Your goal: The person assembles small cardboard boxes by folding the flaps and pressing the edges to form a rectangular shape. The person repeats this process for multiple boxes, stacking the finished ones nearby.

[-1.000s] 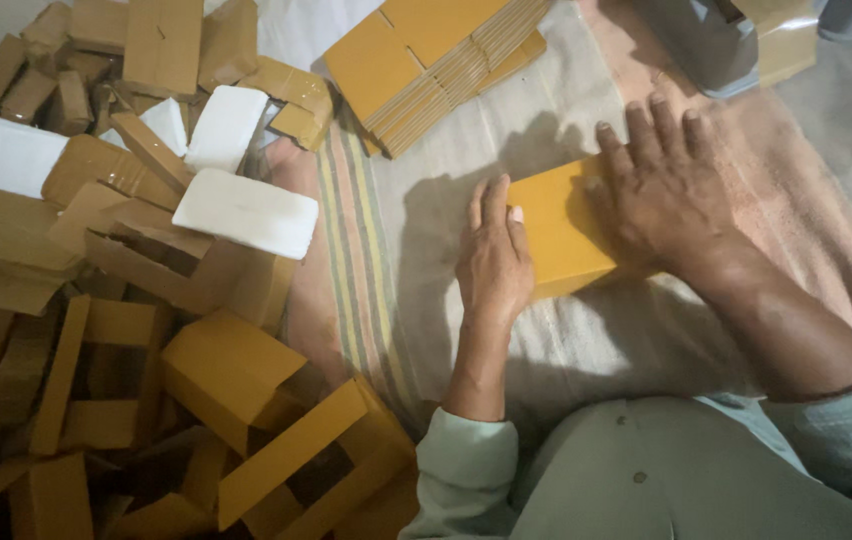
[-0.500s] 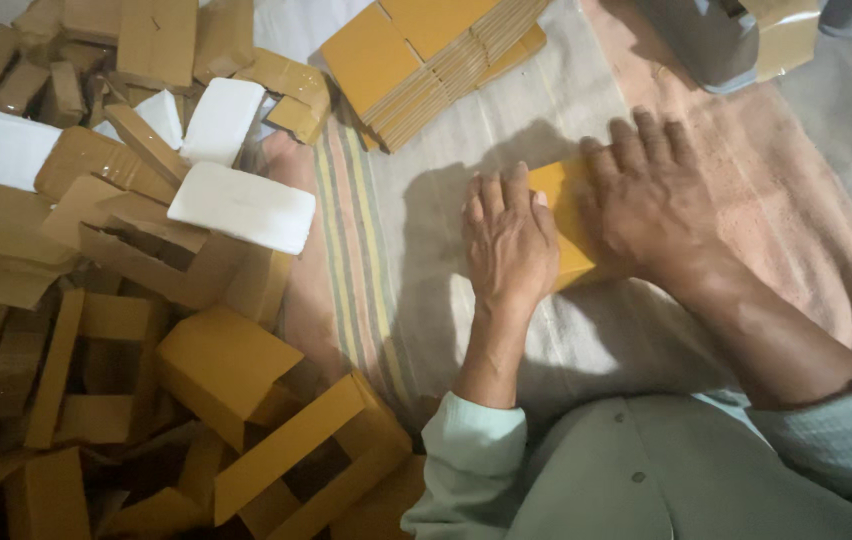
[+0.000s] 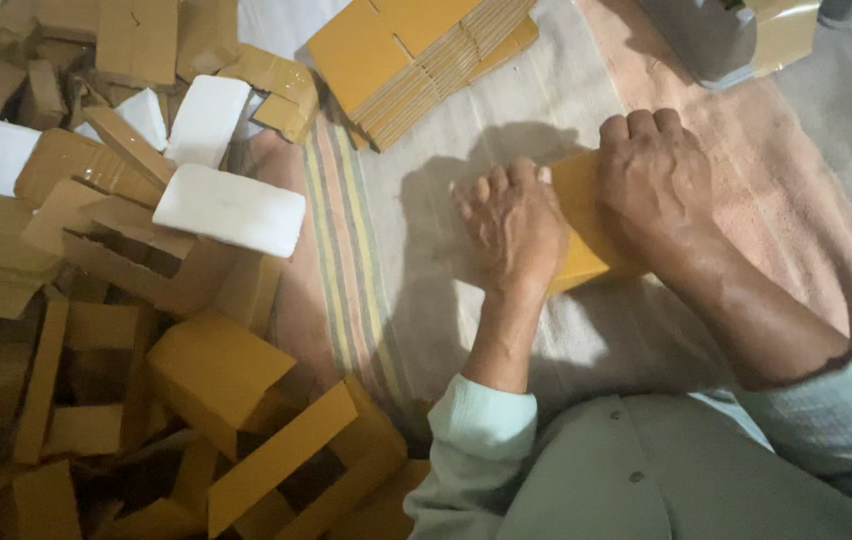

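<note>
Head view: both hands press down on a flat yellow-brown cardboard blank (image 3: 578,225) lying on the pale cloth (image 3: 426,250), near the cloth's far middle and well short of the stack of flat cardboard blanks (image 3: 416,55) at its far edge. The left hand (image 3: 516,225) sits on the blank's left edge with fingers curled and close together, fingertips bent down onto the card. The right hand (image 3: 661,190) covers most of the blank, knuckles up, fingers folded tight; whether they pinch a flap beneath I cannot tell.

The risk I judge most likely is a crooked crease: the hands hide the fold line, and uneven pressure could bend the card off its score or tear a flap. The cloth is soft and wrinkled, so the blank may slide or buckle under the push. To the left, the heap of folded cartons (image 3: 216,370) and white blocks (image 3: 231,208) crowds the cloth's striped border (image 3: 341,260), and a careless elbow could tip pieces onto the working area.
</note>
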Motion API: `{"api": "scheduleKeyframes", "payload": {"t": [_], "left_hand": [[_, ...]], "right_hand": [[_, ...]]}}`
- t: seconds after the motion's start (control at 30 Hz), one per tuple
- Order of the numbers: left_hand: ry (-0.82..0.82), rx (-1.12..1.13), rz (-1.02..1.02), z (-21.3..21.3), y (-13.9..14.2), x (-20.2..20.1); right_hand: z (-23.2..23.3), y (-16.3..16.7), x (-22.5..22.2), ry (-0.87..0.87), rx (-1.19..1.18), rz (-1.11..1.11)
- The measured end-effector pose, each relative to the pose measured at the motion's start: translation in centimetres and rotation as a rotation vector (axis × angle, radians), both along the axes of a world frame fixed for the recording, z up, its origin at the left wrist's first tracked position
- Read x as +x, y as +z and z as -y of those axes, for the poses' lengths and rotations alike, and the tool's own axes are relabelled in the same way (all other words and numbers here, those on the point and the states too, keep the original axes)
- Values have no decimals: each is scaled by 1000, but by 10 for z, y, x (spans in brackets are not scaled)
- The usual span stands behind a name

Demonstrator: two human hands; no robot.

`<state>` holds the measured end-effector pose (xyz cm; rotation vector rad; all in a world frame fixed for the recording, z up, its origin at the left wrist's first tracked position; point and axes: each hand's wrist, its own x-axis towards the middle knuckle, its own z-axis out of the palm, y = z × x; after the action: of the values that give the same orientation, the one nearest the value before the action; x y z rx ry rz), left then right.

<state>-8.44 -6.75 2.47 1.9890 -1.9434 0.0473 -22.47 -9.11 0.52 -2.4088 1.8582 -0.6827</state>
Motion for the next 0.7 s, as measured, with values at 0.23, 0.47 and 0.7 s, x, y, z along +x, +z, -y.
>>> {"api": "scheduleKeyframes", "payload": {"t": [0.23,0.47,0.7], "left_hand": [[55,95,-32,-1,0,0],[51,142,-47,-1,-1,3],[32,108,-26,-2,-3,4]], "right_hand": [[-4,5,3,29,103,-113],[0,12,7,24,221,-176],[1,8,6,9,100,-98]]}}
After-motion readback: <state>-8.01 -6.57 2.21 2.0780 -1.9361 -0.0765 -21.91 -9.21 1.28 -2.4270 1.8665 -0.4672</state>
